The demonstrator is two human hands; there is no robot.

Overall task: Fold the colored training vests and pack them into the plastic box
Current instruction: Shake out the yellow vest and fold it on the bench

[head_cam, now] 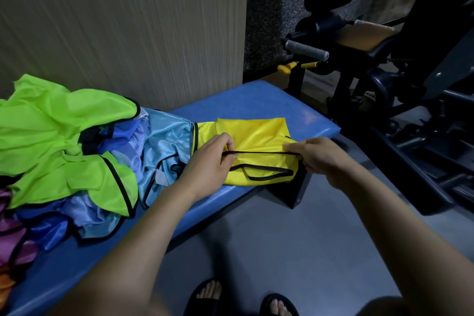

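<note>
A yellow training vest (259, 136) with black trim lies partly folded on the right end of the blue padded bench (256, 100). My left hand (205, 161) pinches its black-edged fold at the left side. My right hand (318, 155) pinches the same edge at the right side, so the trim runs taut between them. To the left lies a loose pile of vests: a light blue vest (166, 141), a lime green vest (51, 136), a dark blue one (51, 228) and a purple one (10, 233). No plastic box is in view.
A wood-grain wall panel (128, 20) stands behind the bench. Black gym equipment (384, 72) with a grey handle (306, 48) crowds the right side. Grey floor (282, 238) lies in front of the bench, with my sandalled feet (241, 300) at the bottom edge.
</note>
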